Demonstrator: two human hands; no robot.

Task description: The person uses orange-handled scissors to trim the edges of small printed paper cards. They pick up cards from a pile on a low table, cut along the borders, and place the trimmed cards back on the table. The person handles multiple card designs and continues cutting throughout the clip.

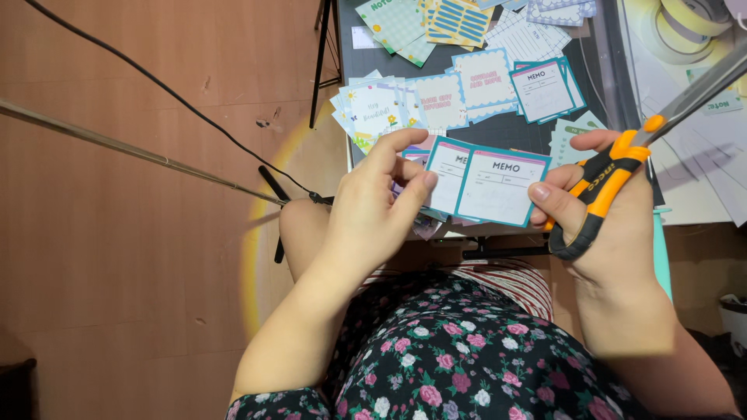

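Both hands pinching teal-bordered white paper memo strip (486,183): left hand (373,210), right hand (607,222) also gripping orange-handled scissors (615,175); cutting cards apart, blades needing alignment.

The scissors (622,167) blades run out of frame at the right edge. The right hand (599,210) covers the teal-bordered card strip's (486,183) right end. The tape rolls (689,19) are cropped at the top.
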